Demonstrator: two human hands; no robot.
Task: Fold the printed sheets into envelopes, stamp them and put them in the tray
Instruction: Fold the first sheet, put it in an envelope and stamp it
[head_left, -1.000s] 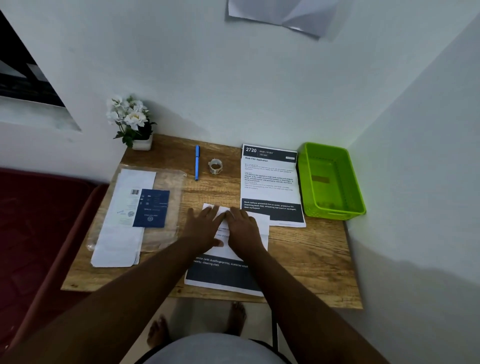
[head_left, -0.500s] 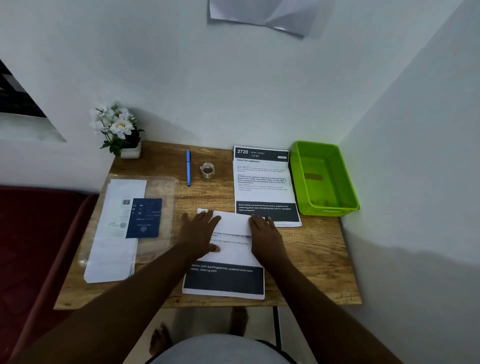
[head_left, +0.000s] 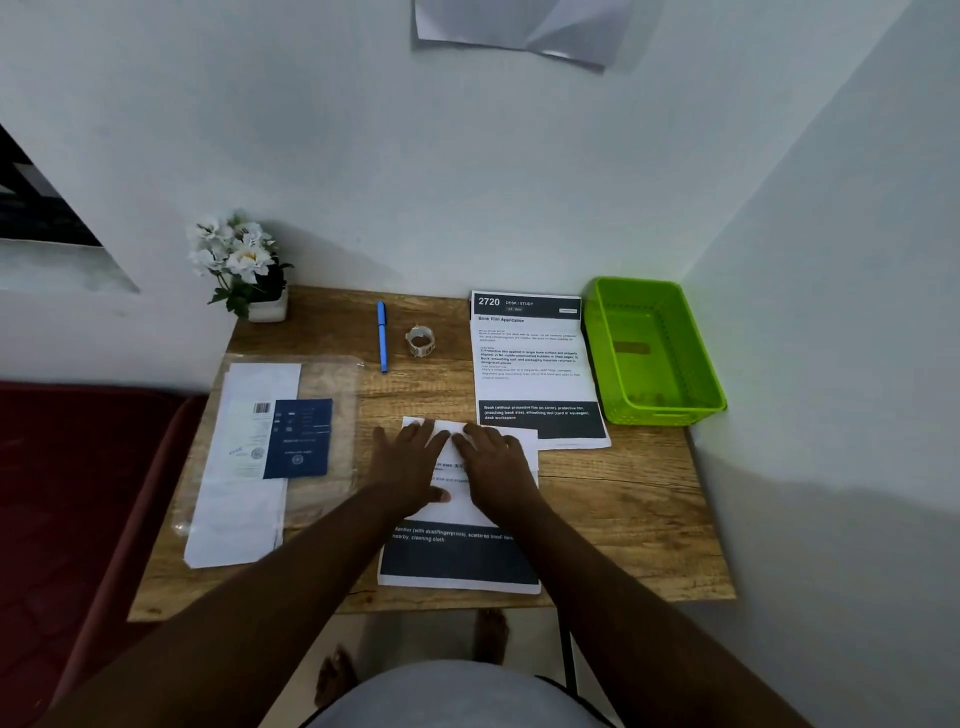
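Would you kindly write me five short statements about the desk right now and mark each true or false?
1. Both hands, left and right, press flat on the folded sheet. True.
2. The green tray holds finished envelopes. False: none are visible in it.
3. The blue pen lies left of the small tape roll. True.
4. The flower pot stands beside the tray. False: it stands at the desk's far-left corner.
5. The second printed sheet lies unfolded. True.

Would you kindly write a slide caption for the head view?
Both hands, left and right, press a fold flat into a printed sheet on the wooden desk.
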